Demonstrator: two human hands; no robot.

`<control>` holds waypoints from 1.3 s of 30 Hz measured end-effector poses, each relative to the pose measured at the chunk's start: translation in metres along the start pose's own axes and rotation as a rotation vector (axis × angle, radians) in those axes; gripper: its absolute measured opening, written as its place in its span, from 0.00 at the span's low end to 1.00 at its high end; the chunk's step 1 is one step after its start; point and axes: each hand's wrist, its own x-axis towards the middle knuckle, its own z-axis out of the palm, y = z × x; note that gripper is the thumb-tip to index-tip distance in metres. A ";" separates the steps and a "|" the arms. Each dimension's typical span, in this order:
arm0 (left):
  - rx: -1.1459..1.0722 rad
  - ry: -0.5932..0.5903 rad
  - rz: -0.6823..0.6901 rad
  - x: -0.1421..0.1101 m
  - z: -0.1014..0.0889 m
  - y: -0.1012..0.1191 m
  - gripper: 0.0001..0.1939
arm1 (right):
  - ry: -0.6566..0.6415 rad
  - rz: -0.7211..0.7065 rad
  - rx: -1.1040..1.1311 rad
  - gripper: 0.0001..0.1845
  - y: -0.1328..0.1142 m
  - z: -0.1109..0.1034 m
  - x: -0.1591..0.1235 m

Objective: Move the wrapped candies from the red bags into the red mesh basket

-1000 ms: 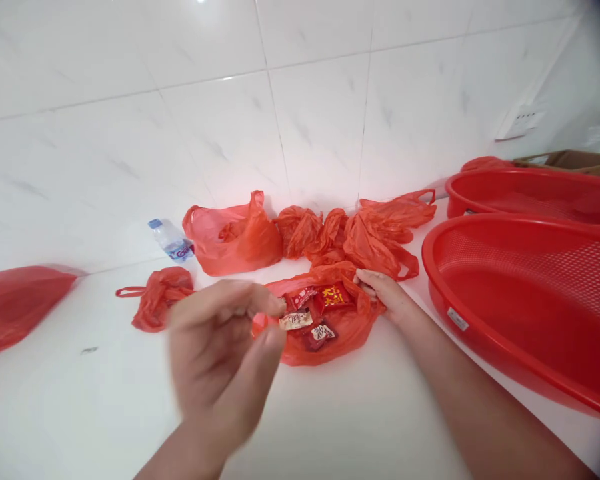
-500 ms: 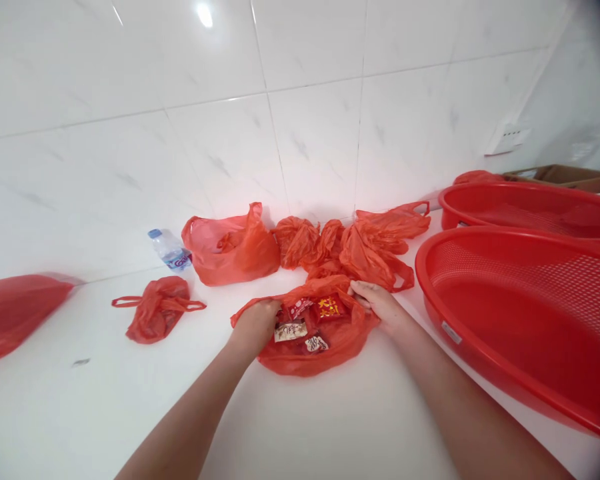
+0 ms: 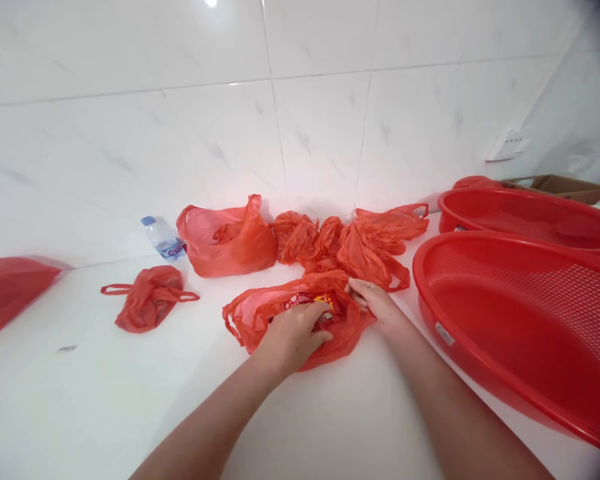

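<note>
A red plastic bag (image 3: 343,347) lies on the white table with its mouth spread toward me. Small wrapped snack packets (image 3: 326,301) sit inside it, the red one with yellow characters. My right hand (image 3: 373,300) pinches the bag's right rim. Over the mouth reaches my left hand (image 3: 293,337), thumb and fingers apart above the packets. It covers several of them, and its fingertips are partly hidden among them.
Large red plastic baskets (image 3: 433,303) stand on the right. Along the tiled wall sit a fuller red bag (image 3: 230,247), bunched red bags (image 3: 363,253) and a plastic bottle (image 3: 167,243). To the left are a tied bag (image 3: 150,303) and another red bag (image 3: 10,290).
My left hand has let go of the bag's left rim and moved right, over the packets. The right hand keeps its hold. The view has shifted slightly.
</note>
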 end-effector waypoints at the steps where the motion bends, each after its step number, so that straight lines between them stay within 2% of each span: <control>1: 0.023 0.004 -0.001 0.000 0.002 0.000 0.17 | -0.004 0.003 0.006 0.20 -0.002 -0.001 -0.001; 4: 0.086 0.014 0.005 -0.007 -0.002 -0.007 0.10 | -0.012 0.004 0.025 0.18 -0.010 -0.002 -0.006; 6: 0.096 -0.035 0.073 -0.017 -0.005 -0.018 0.06 | -0.020 -0.008 0.032 0.17 -0.016 -0.001 -0.010; 9: 0.123 -0.095 0.182 -0.033 -0.005 -0.033 0.07 | -0.024 -0.020 0.034 0.17 -0.022 0.001 -0.013; 15: 0.265 0.049 0.214 -0.061 -0.003 -0.047 0.10 | -0.003 -0.021 -0.048 0.19 -0.019 0.001 -0.014; 17: 0.299 0.163 0.246 -0.071 -0.006 -0.053 0.12 | 0.001 -0.035 -0.065 0.18 -0.020 -0.001 -0.015; 19: 0.359 0.375 0.212 -0.082 -0.010 -0.063 0.16 | -0.008 -0.066 -0.074 0.18 -0.023 -0.002 -0.017; 21: 0.403 0.616 0.102 -0.088 -0.013 -0.073 0.20 | -0.048 -0.107 -0.082 0.20 -0.029 0.000 -0.022; 23: 0.355 0.753 -0.042 -0.089 -0.016 -0.081 0.25 | -0.100 -0.144 -0.098 0.21 -0.036 0.003 -0.027; 24: 0.277 0.760 -0.114 -0.088 -0.018 -0.084 0.29 | -0.115 -0.158 -0.112 0.21 -0.039 0.005 -0.030; 26: 0.019 0.635 -0.272 -0.084 -0.024 -0.086 0.33 | -0.085 -0.167 -0.164 0.18 -0.044 0.009 -0.038; 28: -0.284 0.475 -0.402 -0.080 -0.032 -0.084 0.29 | 0.016 -0.138 -0.266 0.16 -0.047 0.012 -0.047; 29: -0.411 0.428 -0.441 -0.078 -0.037 -0.081 0.25 | 0.077 -0.121 -0.330 0.20 -0.048 0.014 -0.053; 31: -0.590 0.427 -0.452 -0.075 -0.047 -0.075 0.21 | 0.154 -0.105 -0.464 0.28 -0.049 0.015 -0.067; 32: -0.649 0.454 -0.438 -0.074 -0.053 -0.071 0.20 | 0.163 -0.109 -0.526 0.28 -0.049 0.015 -0.074; 35: -0.725 0.494 -0.397 -0.072 -0.067 -0.063 0.17 | 0.149 -0.127 -0.695 0.18 -0.049 0.018 -0.093; 37: -0.680 0.503 -0.386 -0.072 -0.073 -0.060 0.14 | 0.157 -0.142 -0.778 0.13 -0.049 0.020 -0.102; 39: -0.617 0.498 -0.376 -0.075 -0.076 -0.060 0.12 | 0.191 -0.172 -0.814 0.13 -0.051 0.024 -0.109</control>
